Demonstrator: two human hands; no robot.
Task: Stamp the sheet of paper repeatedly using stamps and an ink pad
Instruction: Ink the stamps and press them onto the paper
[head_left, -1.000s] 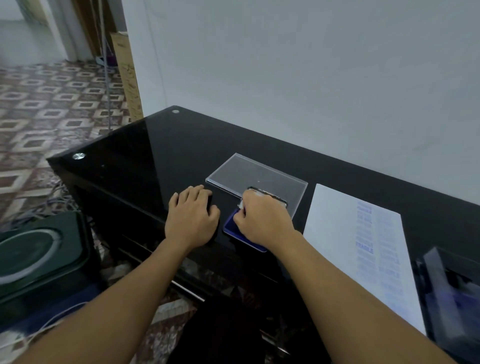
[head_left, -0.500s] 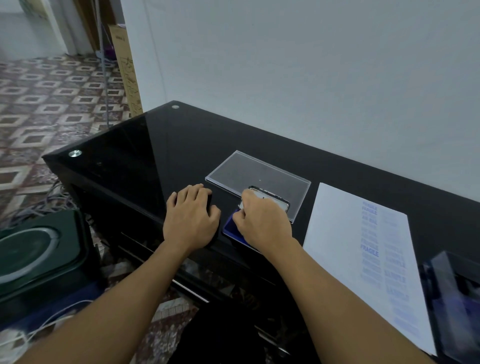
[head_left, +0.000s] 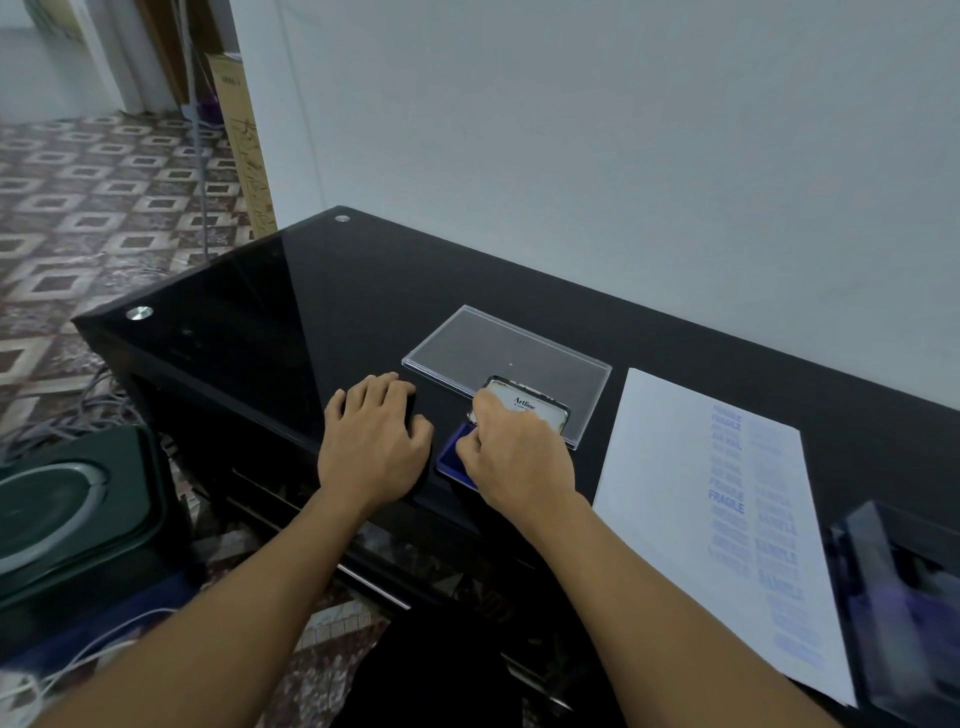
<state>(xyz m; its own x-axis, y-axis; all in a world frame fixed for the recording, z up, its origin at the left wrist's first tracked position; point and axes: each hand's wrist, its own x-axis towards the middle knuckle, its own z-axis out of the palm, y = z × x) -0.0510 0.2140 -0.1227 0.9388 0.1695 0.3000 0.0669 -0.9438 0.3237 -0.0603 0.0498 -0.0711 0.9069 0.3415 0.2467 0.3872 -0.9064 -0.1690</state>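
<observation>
Right hand (head_left: 519, 457): down on the ink pad (head_left: 453, 453), fingers curled tight and pinching. I take it there's a stamp in there, though the knuckles hide it.
Left hand (head_left: 374, 441): just left of the ink pad, palm down on the table (head_left: 311, 322), fingers relaxed and holding nothing I can make out. Something dark may sit under the fingertips; I cannot tell.
Ink pad: a blue, soft-looking face in a shallow case, near the front edge of the table. Its lid (head_left: 535, 408) is tilted open behind it, pale with a printed brand name and a dark rim.
How it handles: a stamp like that should be light and rigid, best pinched by its sides from above. Press straight down, as a rocked face would likely ink unevenly. The ink pad looks light enough to skate on glass, so a steadying hand beside it makes sense.
Clear cover (head_left: 498, 358): behind the ink pad, a flat rectangle of hard transparent plastic.
Sheet of paper (head_left: 660, 457): right of the ink pad, white and thin, lying flat. It has columns of blue words, some crisp, many faint. It's limp stuff, likely to slide or lift with a sticky stamp.
Dark box (head_left: 893, 597): right of the ink pad, beyond the sheet, smoky see-through plastic with blurred contents.
Table: black glass, glossy and slick, with round metal studs at the corners.
Floor (head_left: 78, 218): left of the ink pad and well apart, patterned tiles.
</observation>
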